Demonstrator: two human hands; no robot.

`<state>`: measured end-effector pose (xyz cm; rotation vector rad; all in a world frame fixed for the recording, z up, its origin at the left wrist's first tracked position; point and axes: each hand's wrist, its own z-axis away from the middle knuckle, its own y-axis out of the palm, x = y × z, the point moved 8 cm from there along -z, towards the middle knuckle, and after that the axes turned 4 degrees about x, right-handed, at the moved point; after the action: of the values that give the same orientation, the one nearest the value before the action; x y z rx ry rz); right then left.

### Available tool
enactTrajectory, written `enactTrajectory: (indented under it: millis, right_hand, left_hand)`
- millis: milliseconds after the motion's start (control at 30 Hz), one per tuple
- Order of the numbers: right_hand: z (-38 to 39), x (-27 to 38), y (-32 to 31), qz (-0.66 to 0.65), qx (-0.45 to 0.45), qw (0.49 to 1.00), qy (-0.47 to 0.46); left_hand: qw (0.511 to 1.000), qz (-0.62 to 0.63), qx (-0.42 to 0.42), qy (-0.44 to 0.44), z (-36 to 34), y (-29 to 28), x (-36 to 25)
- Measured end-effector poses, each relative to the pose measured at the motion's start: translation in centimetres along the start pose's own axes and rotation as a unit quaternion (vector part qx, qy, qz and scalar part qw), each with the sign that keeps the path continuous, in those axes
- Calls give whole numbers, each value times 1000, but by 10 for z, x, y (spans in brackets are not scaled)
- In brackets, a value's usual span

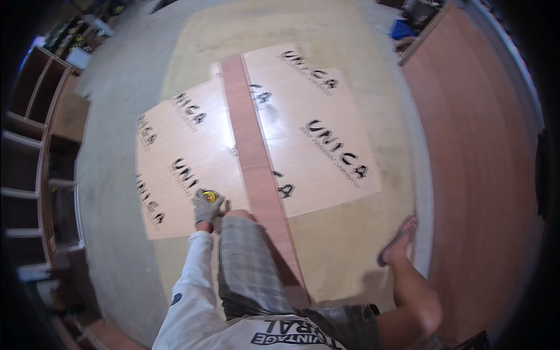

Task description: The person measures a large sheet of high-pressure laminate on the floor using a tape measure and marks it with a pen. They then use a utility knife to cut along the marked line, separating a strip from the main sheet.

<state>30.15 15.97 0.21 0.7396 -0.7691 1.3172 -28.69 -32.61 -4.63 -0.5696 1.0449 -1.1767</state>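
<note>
My left hand (pixel 205 207), in a grey glove, grips a yellow tape measure (pixel 211 196) low over a pale printed plywood sheet (pixel 163 175), beside my left knee. A long reddish wood strip (pixel 245 111) crosses the pale sheets and runs back beneath me. Another printed sheet (pixel 332 105) is on the strip's right side. My right hand does not show.
Open wooden cabinets (pixel 35 186) line the left side. A large reddish board (pixel 466 175) stands or lies along the right, with assorted items (pixel 402 30) behind it. My bare leg and sandalled foot (pixel 399 242) are at the lower right, on a yellowish base board (pixel 344 251).
</note>
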Motion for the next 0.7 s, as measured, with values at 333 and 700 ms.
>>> enactTrajectory:
  millis: [333,700]
  right_hand:
    - [176,94,-292,590,-70,764,252]
    - [301,231,154,641,398,557,-346]
  left_hand:
    - [950,295,101,10,-47,14,-9]
    - [385,784,479,90,236,21,-284]
